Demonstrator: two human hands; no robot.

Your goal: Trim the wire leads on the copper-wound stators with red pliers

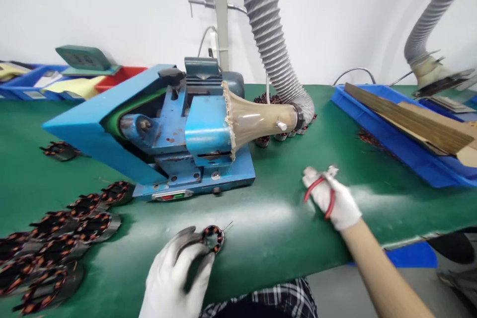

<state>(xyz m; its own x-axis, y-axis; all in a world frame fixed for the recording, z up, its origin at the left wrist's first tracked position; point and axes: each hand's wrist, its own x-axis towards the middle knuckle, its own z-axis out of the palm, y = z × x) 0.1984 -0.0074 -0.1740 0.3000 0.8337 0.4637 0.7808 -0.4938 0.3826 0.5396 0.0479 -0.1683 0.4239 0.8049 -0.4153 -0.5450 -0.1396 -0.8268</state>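
In a white glove with grey fingertips, my left hand [182, 268] grips a small ring-shaped wound stator [213, 239] near the table's front edge. A thin wire sticks out from the ring toward the upper right. Further right, my gloved right hand [333, 198] is closed round red-handled pliers [317, 188] just over the green table. The pliers are blurred, and their jaws are hard to make out. Several more stators [93, 226] stand in rows at the lower left.
A blue machine [208, 129] stands at the centre back, joined to a grey ribbed hose [266, 25]. A blue tray [395, 139] with cardboard lies at the right. More stators [263, 141] sit behind the machine. Blue and red bins [121, 78] line the back left.
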